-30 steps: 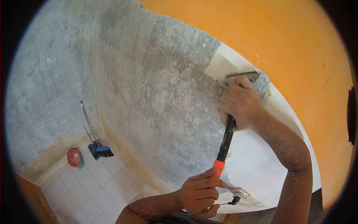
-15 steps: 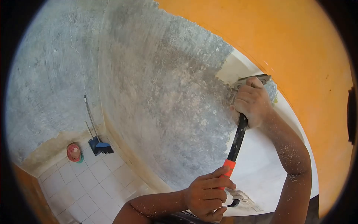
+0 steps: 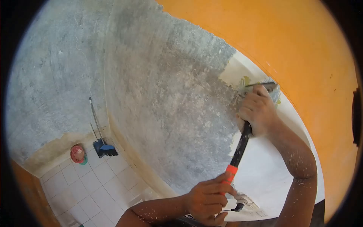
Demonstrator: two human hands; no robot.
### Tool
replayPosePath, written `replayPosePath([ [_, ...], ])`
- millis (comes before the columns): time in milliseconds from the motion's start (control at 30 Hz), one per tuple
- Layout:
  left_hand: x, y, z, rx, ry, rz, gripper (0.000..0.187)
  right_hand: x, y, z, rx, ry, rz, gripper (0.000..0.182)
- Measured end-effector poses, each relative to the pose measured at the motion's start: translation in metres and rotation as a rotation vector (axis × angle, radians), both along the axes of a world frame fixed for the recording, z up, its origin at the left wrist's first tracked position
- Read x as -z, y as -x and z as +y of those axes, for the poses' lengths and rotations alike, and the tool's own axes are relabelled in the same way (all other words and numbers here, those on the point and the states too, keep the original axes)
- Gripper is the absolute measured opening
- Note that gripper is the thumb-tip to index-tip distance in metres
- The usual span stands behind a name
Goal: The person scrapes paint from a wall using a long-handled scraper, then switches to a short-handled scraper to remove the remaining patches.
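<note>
A scraper with a black shaft (image 3: 240, 149) and an orange-red grip is held in both hands. My left hand (image 3: 210, 198) is closed round the grip at its lower end. Higher up, my right hand (image 3: 258, 109) wraps round the shaft just under the head. The wide blade (image 3: 269, 86) lies against the wall at a patch of cream and greenish paint (image 3: 236, 72), partly hidden by my right fingers. Bare grey wall (image 3: 181, 94) spreads to the left of the blade. Pale flakes stick to both forearms.
A red basket (image 3: 77, 154), a dustpan (image 3: 98, 147) and a blue broom (image 3: 108, 148) stand on the white tiled floor (image 3: 90, 181) at lower left. Orange wall (image 3: 302, 56) fills the upper right. A socket-like fitting (image 3: 242, 200) is beside my left hand.
The blade and my right hand have moved slightly down the wall, uncovering a greenish paint spot above the blade. Both hands keep their hold. The view has shifted a little.
</note>
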State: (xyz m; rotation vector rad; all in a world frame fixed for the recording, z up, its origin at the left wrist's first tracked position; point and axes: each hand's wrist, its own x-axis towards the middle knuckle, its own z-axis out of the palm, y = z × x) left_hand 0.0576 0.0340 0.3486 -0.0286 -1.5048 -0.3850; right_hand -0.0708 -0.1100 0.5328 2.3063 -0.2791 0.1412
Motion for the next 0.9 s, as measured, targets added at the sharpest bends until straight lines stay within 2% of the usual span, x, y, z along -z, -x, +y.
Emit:
replayPosePath([
  [233,0.005,0.004,-0.022,-0.123,-0.018,-0.026,0.023,-0.002,-0.002,-0.005,0.021,0.064,0.010,0.017],
  [400,-0.002,-0.010,-0.006,0.038,-0.022,-0.015,0.022,0.002,0.000,-0.003,-0.005,-0.042,-0.043,0.016],
  [500,0.001,0.003,-0.016,-0.030,0.002,-0.014,0.023,0.001,0.001,-0.003,0.003,-0.028,-0.029,0.015],
  [567,0.012,0.011,-0.020,-0.157,0.000,-0.069,0.022,0.005,0.002,-0.003,0.018,0.074,0.011,0.014],
  [633,0.014,0.006,-0.014,-0.187,-0.020,-0.097,0.022,0.008,0.005,0.008,0.031,0.033,0.012,0.014],
  [700,0.002,-0.004,-0.002,-0.030,-0.015,-0.016,0.024,0.003,0.004,0.002,0.041,-0.003,0.020,0.013],
  [767,0.001,-0.004,-0.016,-0.009,0.002,-0.034,0.023,0.004,0.007,-0.010,0.027,0.088,-0.003,0.013],
  [833,0.011,0.008,-0.038,-0.157,-0.033,-0.013,0.023,-0.002,-0.002,-0.010,0.111,0.078,0.016,0.014],
  [900,0.012,0.003,-0.038,-0.225,-0.004,-0.033,0.023,-0.009,-0.011,-0.012,0.040,0.118,0.004,0.016],
])
